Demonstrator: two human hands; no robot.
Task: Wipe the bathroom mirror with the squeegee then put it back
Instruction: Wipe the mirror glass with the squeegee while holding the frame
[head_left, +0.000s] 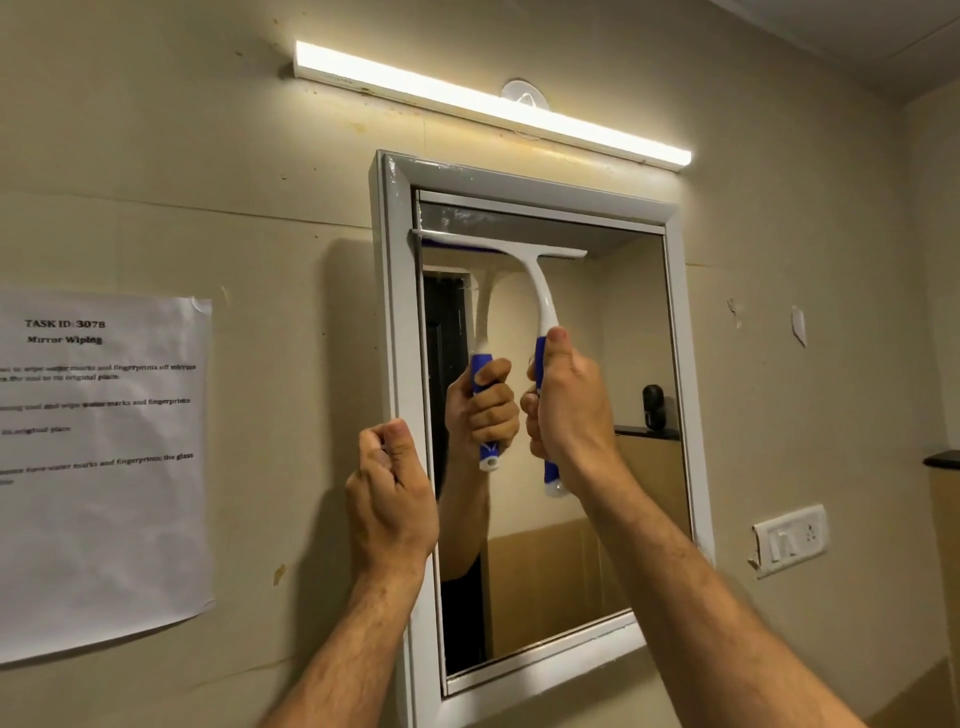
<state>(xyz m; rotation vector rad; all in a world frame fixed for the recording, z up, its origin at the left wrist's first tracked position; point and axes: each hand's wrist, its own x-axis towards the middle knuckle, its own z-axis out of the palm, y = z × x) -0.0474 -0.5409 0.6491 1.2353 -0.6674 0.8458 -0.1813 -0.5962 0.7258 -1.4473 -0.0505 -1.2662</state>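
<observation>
Squeegee looks like a light plastic thing, white T-shaped head with a curved neck running into a blue rubbery-looking grip, so I'd guess it's easy to swing one-handed and the blue part is clearly where you want to grab it. Right hand has it exactly there, fingers wrapped round the handle and thumb up near the white neck. The blade is sitting flat against the glass near the top of the mirror, over toward the left edge, so from here it seems a downward pull is just being set up. Blade edge is probably soft and bendy while the body stays stiff, and it'll want steady pressure or it'll skip. Left hand is on the white frame at the mirror's left side, fingers curled in; looks like it's bracing the frame, though I can't tell if it's really gripping the edge. Frame is glossy white moulding, a bit scuffed up top, and the glass looks smooth and slick. Tube light glows above, and a printed task sheet is stuck on the beige wall.
</observation>
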